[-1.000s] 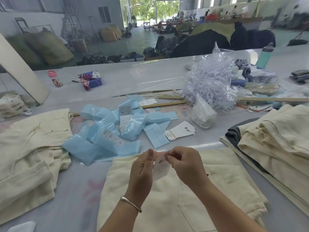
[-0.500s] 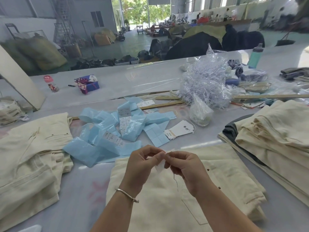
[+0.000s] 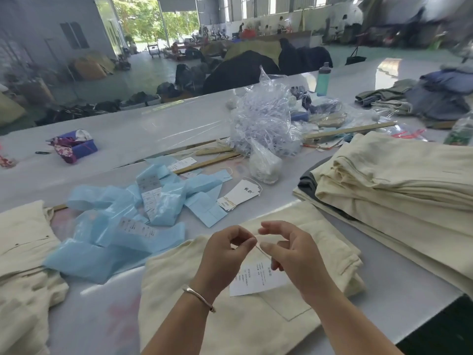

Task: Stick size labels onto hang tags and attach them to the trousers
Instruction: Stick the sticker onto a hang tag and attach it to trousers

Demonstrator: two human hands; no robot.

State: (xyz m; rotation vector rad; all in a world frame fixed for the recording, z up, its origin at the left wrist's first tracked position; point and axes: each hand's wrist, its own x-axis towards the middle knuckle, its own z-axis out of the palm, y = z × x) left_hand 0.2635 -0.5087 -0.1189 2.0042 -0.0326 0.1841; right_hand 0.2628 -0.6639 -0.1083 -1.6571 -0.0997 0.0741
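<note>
Trousers of cream cloth lie flat on the table under both hands, their long axis running from the near left up toward the far right. On them rests a white hang tag, printed face up, its lines of small dark text turned sideways to the viewer, its long axis leaning slightly right as it runs away. A thin pale string rises from the tag's far end. The left hand pinches the string between curled thumb and forefinger; the right hand has its fingers curled close beside the string, thumb tip just short of it. Blue label backing strips lie to the left.
</note>
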